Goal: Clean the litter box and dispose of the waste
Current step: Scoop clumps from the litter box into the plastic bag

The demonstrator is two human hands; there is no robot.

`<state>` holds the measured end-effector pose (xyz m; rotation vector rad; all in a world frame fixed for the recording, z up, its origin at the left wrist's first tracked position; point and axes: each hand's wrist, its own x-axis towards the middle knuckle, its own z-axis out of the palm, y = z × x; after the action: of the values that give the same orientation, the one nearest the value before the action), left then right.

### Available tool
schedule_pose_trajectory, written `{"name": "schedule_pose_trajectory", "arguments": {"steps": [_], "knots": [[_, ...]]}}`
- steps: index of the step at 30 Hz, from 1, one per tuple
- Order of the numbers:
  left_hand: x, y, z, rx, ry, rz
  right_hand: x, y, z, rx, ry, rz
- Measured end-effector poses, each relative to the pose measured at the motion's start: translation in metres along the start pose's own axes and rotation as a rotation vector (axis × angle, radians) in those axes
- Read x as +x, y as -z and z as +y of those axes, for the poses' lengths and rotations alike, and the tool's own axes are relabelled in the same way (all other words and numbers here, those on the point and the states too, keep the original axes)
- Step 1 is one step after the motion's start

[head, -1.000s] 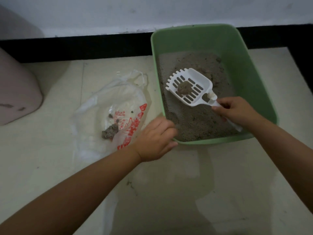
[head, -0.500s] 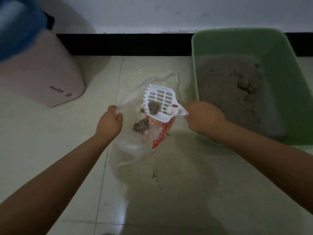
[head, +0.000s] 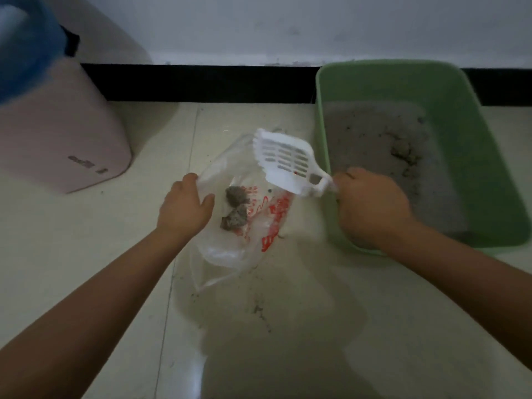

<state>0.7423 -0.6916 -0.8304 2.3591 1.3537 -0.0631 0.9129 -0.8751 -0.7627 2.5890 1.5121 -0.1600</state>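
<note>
Left hand (head: pixel 184 205) pinches the plastic bag (head: pixel 247 226) mouth open; right hand (head: pixel 371 208) grips the scoop (head: pixel 288 162), now emptied. Two clumps (head: pixel 234 208) lie bagged. Litter box (head: pixel 466 156) at three o'clock needs further sifting.

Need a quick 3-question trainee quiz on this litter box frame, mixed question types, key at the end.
1. True or false: the white scoop is carrying a clump.
2. Which hand holds the plastic bag open? A) left hand B) right hand C) neither
3. Fill in: the two grey clumps now lie inside the ____.

Key:
1. False. The scoop's slotted face shows nothing on it; it is held tilted above the bag, beside the green litter box.
2. A. The left hand grips the bag's edge, while the right hand grips the scoop's handle.
3. Bag.
</note>
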Motion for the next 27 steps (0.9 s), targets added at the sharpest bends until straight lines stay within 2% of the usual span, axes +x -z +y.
{"name": "schedule_pose_trajectory", "arguments": {"steps": [2, 4, 6, 9, 11, 16, 19, 23, 27], "knots": [[-0.001, 0.002, 0.007, 0.098, -0.166, 0.17, -0.01, 0.002, 0.031, 0.201, -0.119, -0.003], [0.0, -0.003, 0.023, 0.114, -0.448, 0.26, -0.021, 0.008, 0.061, 0.277, -0.255, 0.0], [-0.005, -0.018, 0.048, 0.066, -0.683, 0.252, -0.029, 0.008, 0.091, 0.273, -0.401, -0.008], [-0.016, -0.047, 0.091, 0.042, -1.044, 0.209, -0.041, -0.001, 0.133, 0.282, -0.607, -0.14], [-0.019, -0.064, 0.115, 0.034, -1.193, 0.189, -0.048, -0.008, 0.153, 0.256, -0.679, -0.221], [0.004, -0.071, 0.144, 0.06, -1.224, 0.16, -0.053, -0.026, 0.18, 0.245, -0.717, -0.364], [0.012, -0.075, 0.147, 0.129, -1.301, 0.116, -0.049, -0.036, 0.188, 0.391, -0.769, -0.396], [0.013, -0.08, 0.149, 0.13, -1.288, 0.124, -0.03, -0.048, 0.191, 0.419, -0.776, -0.426], [0.014, -0.082, 0.151, 0.123, -1.292, 0.123, -0.011, -0.059, 0.187, 0.468, -0.717, -0.384]]}}
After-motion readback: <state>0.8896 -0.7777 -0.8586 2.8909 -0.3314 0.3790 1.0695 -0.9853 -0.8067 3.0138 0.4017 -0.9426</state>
